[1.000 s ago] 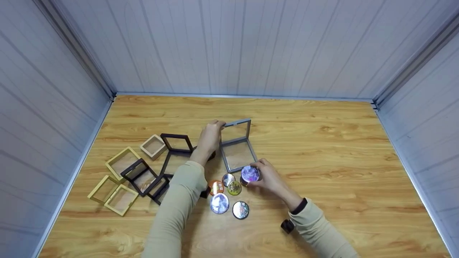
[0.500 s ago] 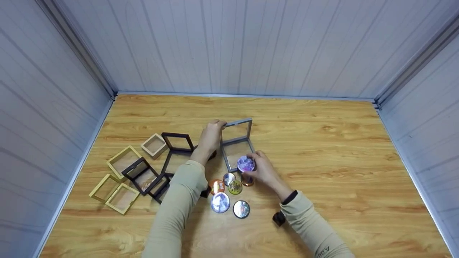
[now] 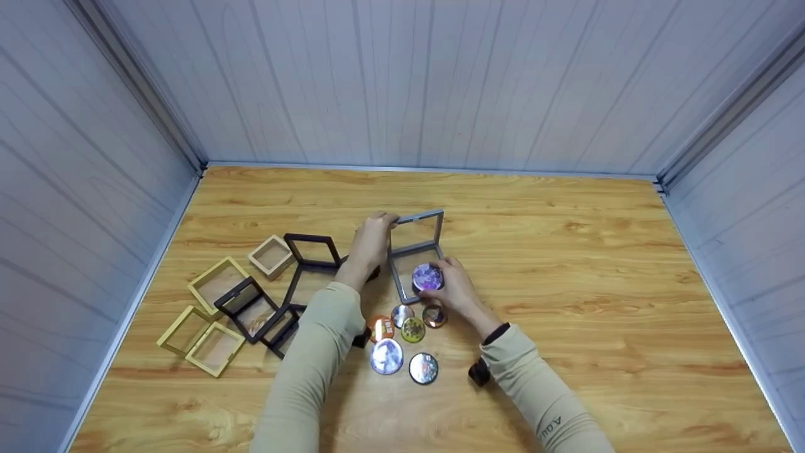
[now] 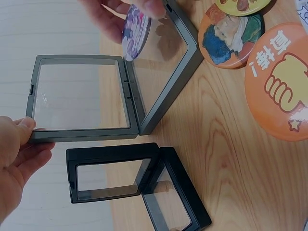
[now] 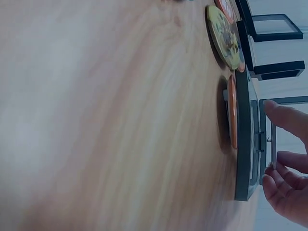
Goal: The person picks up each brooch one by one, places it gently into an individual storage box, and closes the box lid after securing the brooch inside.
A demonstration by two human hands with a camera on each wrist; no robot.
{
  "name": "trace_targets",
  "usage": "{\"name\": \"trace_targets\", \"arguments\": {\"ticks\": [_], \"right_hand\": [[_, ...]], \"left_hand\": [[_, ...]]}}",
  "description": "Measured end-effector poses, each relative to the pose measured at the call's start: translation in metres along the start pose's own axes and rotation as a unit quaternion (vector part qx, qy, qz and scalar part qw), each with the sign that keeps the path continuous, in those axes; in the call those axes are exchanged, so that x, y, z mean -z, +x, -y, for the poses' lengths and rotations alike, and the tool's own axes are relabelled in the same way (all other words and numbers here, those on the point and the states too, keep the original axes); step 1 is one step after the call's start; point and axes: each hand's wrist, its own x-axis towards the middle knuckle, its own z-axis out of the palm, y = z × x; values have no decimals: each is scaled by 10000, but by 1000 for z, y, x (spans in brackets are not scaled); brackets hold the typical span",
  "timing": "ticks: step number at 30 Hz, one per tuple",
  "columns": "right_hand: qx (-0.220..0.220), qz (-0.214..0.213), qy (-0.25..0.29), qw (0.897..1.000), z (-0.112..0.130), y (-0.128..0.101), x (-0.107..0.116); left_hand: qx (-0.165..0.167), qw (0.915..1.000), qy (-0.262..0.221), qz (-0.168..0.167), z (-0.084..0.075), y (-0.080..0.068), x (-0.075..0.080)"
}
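Observation:
My left hand (image 3: pixel 371 242) pinches the upper left corner of the raised lid of a grey hinged display frame (image 4: pixel 166 103), thumb on its rim in the left wrist view. The frame stands open, its clear-filmed base flat on the table. My right hand (image 3: pixel 458 288) grips a purple patterned button badge (image 3: pixel 427 277) by its edge, over the front part of the frame's base. In the right wrist view the badge shows edge-on between thumb and fingers. Just in front of the frame lie several round badges, among them an orange badge (image 4: pixel 279 82) and a yellow badge (image 3: pixel 412 329).
Left of my left arm stand several opened black frames (image 3: pixel 245 308), partly behind the sleeve. Further left are a yellow frame (image 3: pixel 214 349), another yellow frame (image 3: pixel 217 283) and a small beige frame (image 3: pixel 270 257). Pale panel walls (image 3: pixel 402 82) enclose the wooden table (image 3: pixel 566 251).
My right hand has carried the purple badge left and away from me, from the frame's front right corner to over its base. The left hand stays on the lid.

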Motion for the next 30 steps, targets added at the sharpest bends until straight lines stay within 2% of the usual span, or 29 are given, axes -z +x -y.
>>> {"name": "trace_targets", "arguments": {"ticks": [8,19,30], "right_hand": [[-161,-63,111,9998,-2,8,-4],[72,-51,-61,9999,-4,17,-11],[265,-133,-165,9994,-6,23,-14]], "left_hand": [[12,10000,-4,-22,1,0,-2],[7,9999,37,-121,2,0,-4],[123,9999,79,36,-1,0,-2]]}}
